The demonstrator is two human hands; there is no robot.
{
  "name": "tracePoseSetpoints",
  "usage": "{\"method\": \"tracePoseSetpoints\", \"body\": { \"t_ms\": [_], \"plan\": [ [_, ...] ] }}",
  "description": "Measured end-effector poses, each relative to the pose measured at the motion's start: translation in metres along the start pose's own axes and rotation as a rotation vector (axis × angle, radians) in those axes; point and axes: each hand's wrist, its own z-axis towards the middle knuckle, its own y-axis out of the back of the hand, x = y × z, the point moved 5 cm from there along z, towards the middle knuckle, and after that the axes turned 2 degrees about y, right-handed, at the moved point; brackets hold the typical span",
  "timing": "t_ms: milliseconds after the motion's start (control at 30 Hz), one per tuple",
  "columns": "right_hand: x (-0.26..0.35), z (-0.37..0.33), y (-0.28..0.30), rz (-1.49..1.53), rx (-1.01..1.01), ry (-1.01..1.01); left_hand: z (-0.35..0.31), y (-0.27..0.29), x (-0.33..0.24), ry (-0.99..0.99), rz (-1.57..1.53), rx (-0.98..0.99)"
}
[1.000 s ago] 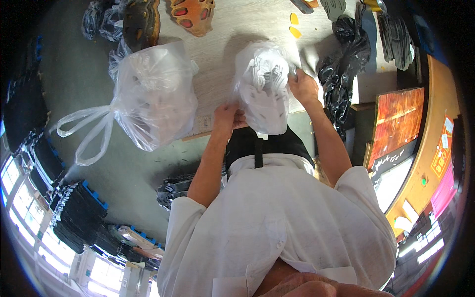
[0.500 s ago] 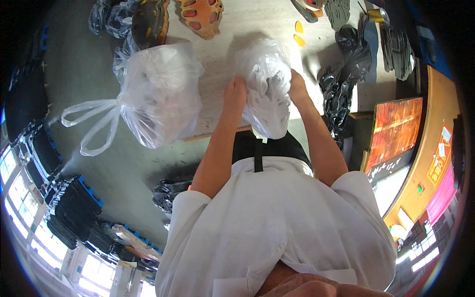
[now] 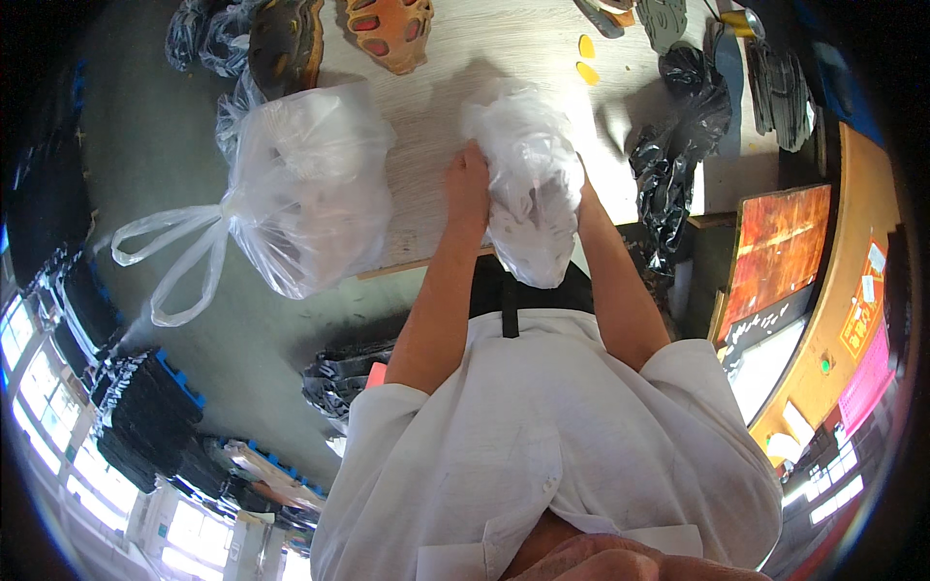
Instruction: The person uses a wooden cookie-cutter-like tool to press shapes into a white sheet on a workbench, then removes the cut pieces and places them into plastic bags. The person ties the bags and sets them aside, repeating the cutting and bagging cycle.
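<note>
Between my two hands, at the near edge of the table, is a crumpled white plastic bag [image 3: 531, 184] with a bulky content that I cannot make out. My left hand [image 3: 469, 180] is closed on the bag's left side, its fingers curled in. At the right side, my right hand [image 3: 582, 182] grips the bag too, though its fingers are mostly hidden behind the plastic. To the left, a larger full translucent plastic bag [image 3: 310, 184] lies on the table edge, its tied handle loops [image 3: 184, 261] hanging over the floor.
Cut-out brown pieces [image 3: 389, 34] and dark pieces [image 3: 286, 44] lie at the far side of the table [image 3: 446, 58], near two small yellow pieces [image 3: 587, 73]. Black plastic bags [image 3: 668, 165] hang at the right edge. An orange-red panel [image 3: 780, 257] stands further right.
The bag in my hands has turned and come slightly nearer to me, its plastic bunched differently. My right hand has slipped further behind it.
</note>
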Motion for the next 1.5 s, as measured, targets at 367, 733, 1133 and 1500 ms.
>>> {"method": "tracePoseSetpoints", "body": {
  "t_ms": [367, 733, 1133, 1500],
  "plan": [
    [0.06, -0.027, -0.046, 0.032, 0.531, 0.202, -0.039, -0.008, -0.102, -0.256, -0.235, -0.05],
    [0.068, -0.139, -0.069, -1.834, 0.5, 1.595, -0.097, 0.029, -0.065, -0.95, 0.2, 0.384],
    [0.177, -0.016, -0.068, -1.037, 0.006, 0.625, -0.148, 0.035, -0.007, -0.332, 0.448, -0.27],
    [0.201, -0.093, -0.126, -0.974, 0.394, 1.199, -0.215, 0.029, -0.031, -0.263, -0.252, -0.254]
  ]
}}
